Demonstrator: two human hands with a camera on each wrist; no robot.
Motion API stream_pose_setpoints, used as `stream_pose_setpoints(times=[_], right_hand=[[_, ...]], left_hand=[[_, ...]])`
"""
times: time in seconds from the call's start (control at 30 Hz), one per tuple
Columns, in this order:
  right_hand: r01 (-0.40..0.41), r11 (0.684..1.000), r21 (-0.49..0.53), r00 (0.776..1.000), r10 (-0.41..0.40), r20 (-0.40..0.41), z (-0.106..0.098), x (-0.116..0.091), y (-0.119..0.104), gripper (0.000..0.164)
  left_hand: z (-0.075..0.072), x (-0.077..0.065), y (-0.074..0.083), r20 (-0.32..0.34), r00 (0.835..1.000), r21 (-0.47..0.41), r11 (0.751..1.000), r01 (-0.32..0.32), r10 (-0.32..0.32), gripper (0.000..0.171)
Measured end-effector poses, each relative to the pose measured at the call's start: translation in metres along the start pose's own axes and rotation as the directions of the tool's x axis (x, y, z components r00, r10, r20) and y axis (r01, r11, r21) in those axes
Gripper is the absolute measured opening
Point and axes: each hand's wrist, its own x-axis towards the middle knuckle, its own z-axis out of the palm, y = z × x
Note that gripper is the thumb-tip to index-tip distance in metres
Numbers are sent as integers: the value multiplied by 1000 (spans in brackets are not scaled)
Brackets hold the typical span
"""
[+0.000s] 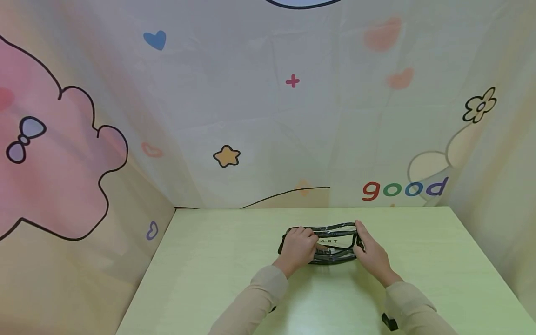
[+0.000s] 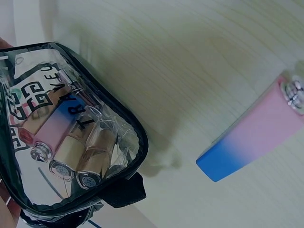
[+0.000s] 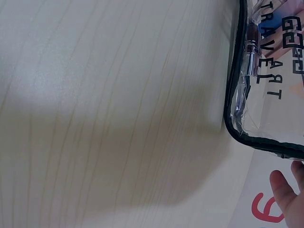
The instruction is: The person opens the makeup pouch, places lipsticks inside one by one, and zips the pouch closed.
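Note:
A clear cosmetics bag with black trim (image 1: 335,256) is between my two hands above the table. My left hand (image 1: 298,246) grips its left end, fingers over the top edge. At the right end my right hand (image 1: 372,255) holds the bag, thumb in front and fingers along the far side. Through the plastic, the left wrist view shows a pink-and-blue tube (image 2: 50,129) and two beige bottles (image 2: 68,151) among other cosmetics. Another pink-and-blue tube with a silver ornate end (image 2: 254,130) lies outside the bag; the head view does not show it.
A pale wood-grain table (image 1: 201,270) lies under the hands. Behind it hangs a printed curtain (image 1: 251,102) with hearts, a star and the word "good". More curtain closes off the left and right sides.

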Motion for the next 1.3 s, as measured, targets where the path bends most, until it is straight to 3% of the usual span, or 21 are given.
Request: stream_pose_setpoints(times=[0.43, 0.67, 0.97, 1.3], right_hand=[[-1, 1000, -11, 1000, 1, -5, 0, 0, 0, 65], [-5, 1000, -2, 1000, 5, -2, 2, 0, 1, 66], [5, 1000, -3, 1000, -5, -4, 3, 0, 3, 66], [5, 1000, -17, 1000, -5, -6, 3, 2, 5, 66]], left_hand=[[-3, 0, -2, 3, 1000, 3, 1000, -12, 12, 13], [-1, -4, -7, 10, 999, -50, 997, -52, 53, 15], [4, -12, -22, -95, 989, -118, 985, -123, 112, 19], [1, -25, -41, -189, 970, -97, 980, -172, 152, 22]])
